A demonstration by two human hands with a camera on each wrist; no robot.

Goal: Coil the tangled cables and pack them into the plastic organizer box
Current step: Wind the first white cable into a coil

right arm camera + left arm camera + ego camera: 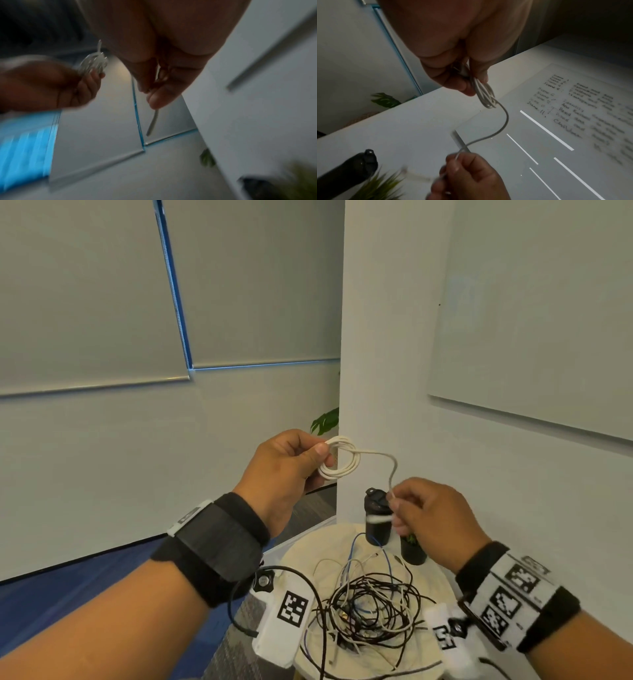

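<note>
My left hand (pixel 291 463) is raised above the table and pinches a small coil of white cable (pixel 339 462) between thumb and fingers. The coil (pixel 485 93) hangs from those fingers in the left wrist view. A loose tail runs from it down to my right hand (pixel 424 515), which pinches the cable end (pixel 392 496) near its blurred plug. In the right wrist view the tail (pixel 152 124) pokes out below the fingertips. A tangle of black, white and blue cables (pixel 370 611) lies on the round table (pixel 308 546). No organizer box shows.
A black bottle (pixel 377 517) and a small potted plant (pixel 412 547) stand at the table's far side by a white pillar. A whiteboard (pixel 534 320) hangs on the right wall. White tagged devices (pixel 284 625) lie on the table's near edge. Blue carpet lies left.
</note>
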